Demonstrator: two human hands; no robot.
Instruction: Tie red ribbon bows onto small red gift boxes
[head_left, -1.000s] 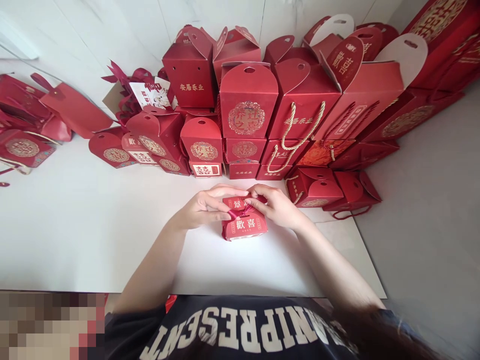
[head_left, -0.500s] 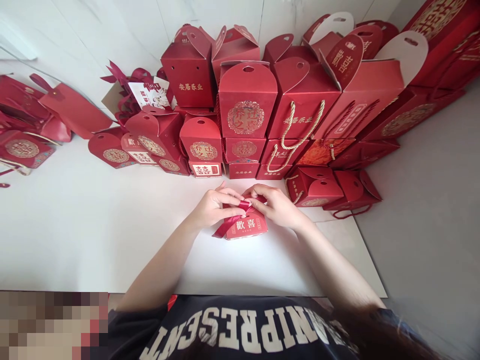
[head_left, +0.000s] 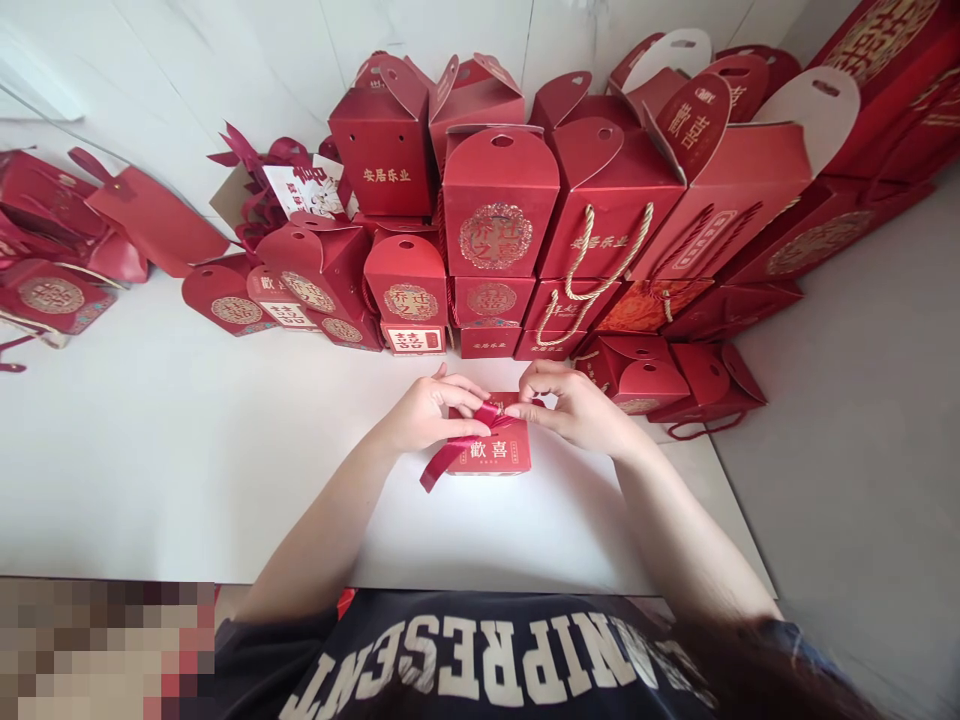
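A small red gift box (head_left: pixel 499 458) with pale characters on its face rests on the white table in front of me. A dark red satin ribbon (head_left: pixel 448 459) crosses its top, one tail hanging past the box's left side. My left hand (head_left: pixel 433 410) pinches the ribbon's loop between thumb and fingers over the box top. On the other side my right hand (head_left: pixel 566 405) is closed on the ribbon, a bit of it showing beyond the fingers. Fingers partly hide the knot area.
Stacked red gift boxes (head_left: pixel 501 200) line the wall behind my hands. Smaller boxes (head_left: pixel 637 375) stand close to my right hand. A bundle of ribbons and cards (head_left: pixel 300 185) sits at back left, with more red boxes (head_left: pixel 56 290) at far left. The white table (head_left: pixel 225 470) ends near my body.
My right hand has moved right, away from the left hand, drawing the ribbon. The box has turned slightly and shows more of its top. The left hand stays nearly in place.
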